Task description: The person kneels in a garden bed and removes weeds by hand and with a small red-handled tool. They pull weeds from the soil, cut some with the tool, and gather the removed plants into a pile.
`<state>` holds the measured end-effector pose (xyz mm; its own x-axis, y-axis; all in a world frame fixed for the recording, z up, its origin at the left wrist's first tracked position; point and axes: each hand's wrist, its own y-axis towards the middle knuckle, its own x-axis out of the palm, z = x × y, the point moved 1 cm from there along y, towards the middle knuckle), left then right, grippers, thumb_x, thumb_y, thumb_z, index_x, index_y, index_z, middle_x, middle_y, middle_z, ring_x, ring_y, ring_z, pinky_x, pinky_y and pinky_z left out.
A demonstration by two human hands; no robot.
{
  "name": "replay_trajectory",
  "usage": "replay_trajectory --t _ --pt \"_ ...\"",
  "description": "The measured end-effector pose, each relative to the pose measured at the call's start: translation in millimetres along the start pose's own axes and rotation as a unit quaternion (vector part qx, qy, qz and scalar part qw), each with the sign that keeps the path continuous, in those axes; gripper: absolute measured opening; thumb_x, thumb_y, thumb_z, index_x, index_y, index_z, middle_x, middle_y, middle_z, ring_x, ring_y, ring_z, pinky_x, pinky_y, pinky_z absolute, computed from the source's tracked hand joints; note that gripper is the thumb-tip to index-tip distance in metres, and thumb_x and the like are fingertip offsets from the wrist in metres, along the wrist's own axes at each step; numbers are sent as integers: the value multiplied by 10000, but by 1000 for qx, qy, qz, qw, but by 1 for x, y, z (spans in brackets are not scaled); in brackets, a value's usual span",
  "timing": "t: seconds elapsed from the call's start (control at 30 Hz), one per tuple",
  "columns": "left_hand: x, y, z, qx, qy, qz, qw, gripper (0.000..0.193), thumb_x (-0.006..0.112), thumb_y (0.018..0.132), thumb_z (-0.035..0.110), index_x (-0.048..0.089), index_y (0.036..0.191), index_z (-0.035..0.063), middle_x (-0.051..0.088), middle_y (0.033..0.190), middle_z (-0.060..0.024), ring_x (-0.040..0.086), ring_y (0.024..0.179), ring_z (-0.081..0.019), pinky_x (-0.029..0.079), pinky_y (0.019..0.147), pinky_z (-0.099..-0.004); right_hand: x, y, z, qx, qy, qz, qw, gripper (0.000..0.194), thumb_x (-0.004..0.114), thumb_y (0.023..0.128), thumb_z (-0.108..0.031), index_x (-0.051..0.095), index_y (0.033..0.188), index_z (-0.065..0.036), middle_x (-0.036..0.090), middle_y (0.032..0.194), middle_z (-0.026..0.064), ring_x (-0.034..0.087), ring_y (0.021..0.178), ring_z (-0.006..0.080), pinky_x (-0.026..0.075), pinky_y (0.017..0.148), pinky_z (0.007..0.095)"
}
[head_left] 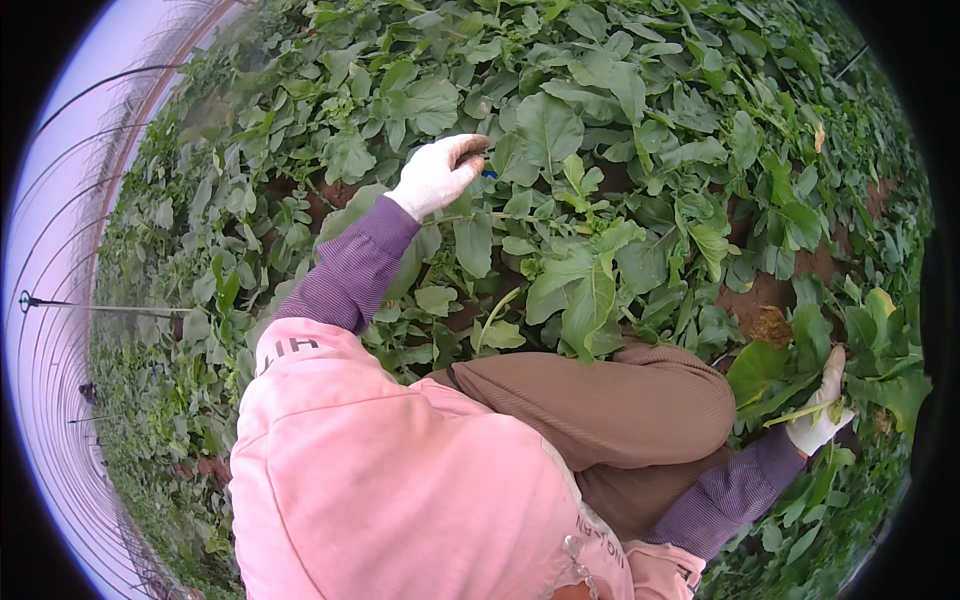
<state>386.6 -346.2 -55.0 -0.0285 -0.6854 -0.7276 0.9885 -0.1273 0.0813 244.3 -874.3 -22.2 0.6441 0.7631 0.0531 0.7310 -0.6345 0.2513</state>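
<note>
My left hand (442, 176), in a white knit glove with soiled fingertips, reaches over the leafy green plants (551, 131). Its fingers are bent, and leaves and the angle hide whether they grip anything. A small blue thing (490, 174) shows just beside the fingertips, too little of it to name. At the right, my right hand (817, 420), gloved in white too, is around a leafy stalk (799, 413) that crosses the palm. Broad leaves, some yellowing, surround this hand. Between the hands, a large lobed leaf (589, 289) overhangs my bent knee.
My brown-trousered leg (600, 405) is folded low among the plants. Reddish-brown soil (817, 274) shows through gaps, with a dry brown clump (770, 326) near the right hand. Curved greenhouse hoops (56, 187) and a thin horizontal rod (135, 308) stand at the left.
</note>
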Motion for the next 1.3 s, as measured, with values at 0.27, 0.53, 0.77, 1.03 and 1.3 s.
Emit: replay_trajectory --t 0.27,0.53,0.77,1.03,1.3 --pt "-33 -68 -75 -136 219 -256 931 499 435 855 435 564 1123 35 592 1093 -182 550 1021 -338 426 872 -380 -3 0 -2 -9 -97 35 995 268 600 825 -117 621 994 89 629 1015 134 605 830 156 487 757 286" --pt "-50 -14 -103 -153 230 -282 919 404 532 824 348 604 1066 33 628 1014 -172 591 955 -307 451 833 -354 5 0 6 90 -44 53 994 275 614 830 -120 587 1045 49 607 1012 85 589 797 158 492 699 282" --pt "-44 121 -152 -70 278 -84 955 385 510 830 298 570 1110 42 618 1024 -173 583 953 -328 459 823 -384 13 13 18 246 -8 -5 969 390 529 884 -216 526 1163 56 585 1094 110 585 926 189 470 808 307" --pt "7 170 -203 -43 500 -248 829 419 529 802 357 553 1159 138 649 990 -85 587 990 -261 301 1005 -453 -40 34 47 289 5 -59 956 390 522 871 -209 520 1167 44 574 1127 133 584 972 234 469 858 341" --pt "0 80 -239 -184 527 -444 701 318 565 745 376 690 916 139 668 937 -80 595 1001 -201 268 1033 -452 -49 26 72 358 35 -100 928 420 470 881 -229 486 1205 38 553 1167 142 561 1027 243 443 906 367"
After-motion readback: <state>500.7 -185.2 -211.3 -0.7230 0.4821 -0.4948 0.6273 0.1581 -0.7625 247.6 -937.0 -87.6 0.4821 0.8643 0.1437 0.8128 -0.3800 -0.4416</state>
